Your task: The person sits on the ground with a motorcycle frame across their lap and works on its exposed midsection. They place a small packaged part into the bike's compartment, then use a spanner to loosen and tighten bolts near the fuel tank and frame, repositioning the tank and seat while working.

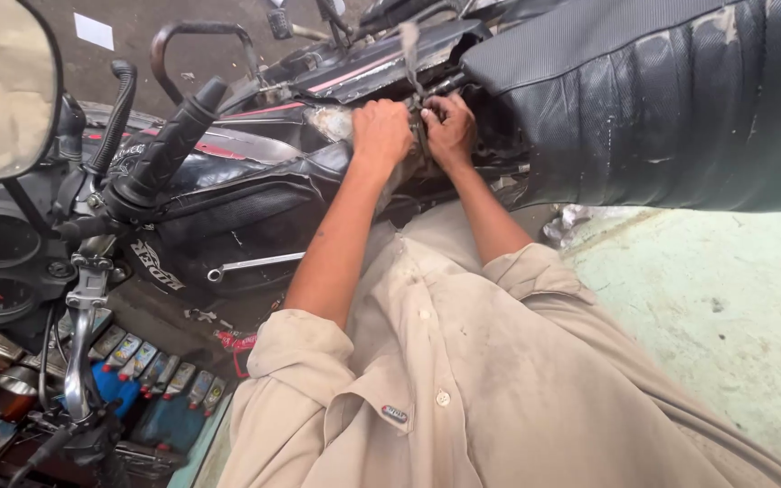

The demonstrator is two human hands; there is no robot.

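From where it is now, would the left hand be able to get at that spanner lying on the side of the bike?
Probably yes. The spanner lies exposed on the black side panel, below the left forearm, with nothing covering it. But the left hand is busy gripping a strap beside the right hand.

Floor to my right [725,307]: pale green concrete, worn, stained, daylit. Ground ahead [137,18]: dark grey, white paper scrap [93,31] lying on it. Lower left: blue socket tray [160,411] with row of sockets, rusty metal parts beside it. Crumpled plastic [567,221] at floor edge
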